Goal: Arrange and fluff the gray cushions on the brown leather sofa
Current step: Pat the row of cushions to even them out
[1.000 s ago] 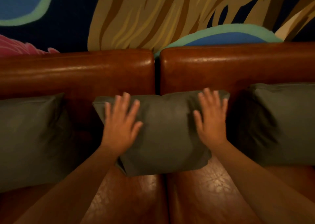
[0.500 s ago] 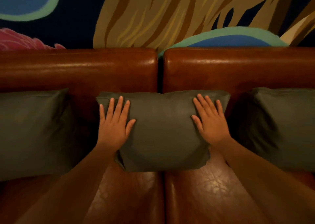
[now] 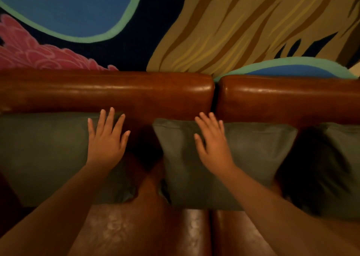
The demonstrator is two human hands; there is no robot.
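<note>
Three gray cushions lean against the backrest of the brown leather sofa (image 3: 136, 94). The left cushion (image 3: 42, 154) fills the left side. The middle cushion (image 3: 253, 158) stands across the seam between the two backrest sections. The right cushion (image 3: 342, 168) is cut off by the frame edge. My left hand (image 3: 106, 139) lies flat with spread fingers on the right end of the left cushion. My right hand (image 3: 212, 144) lies flat with straight fingers on the left part of the middle cushion. Neither hand grips anything.
A painted wall (image 3: 175, 22) with blue, pink and tan shapes rises behind the sofa. A dark gap (image 3: 146, 148) separates the left and middle cushions. The leather seat (image 3: 155, 232) runs along the bottom, split by a seam.
Both hands shifted left: my left hand left the middle cushion and now rests on the left cushion, my right hand moved from the middle cushion's right end to its left part. The view panned left.
</note>
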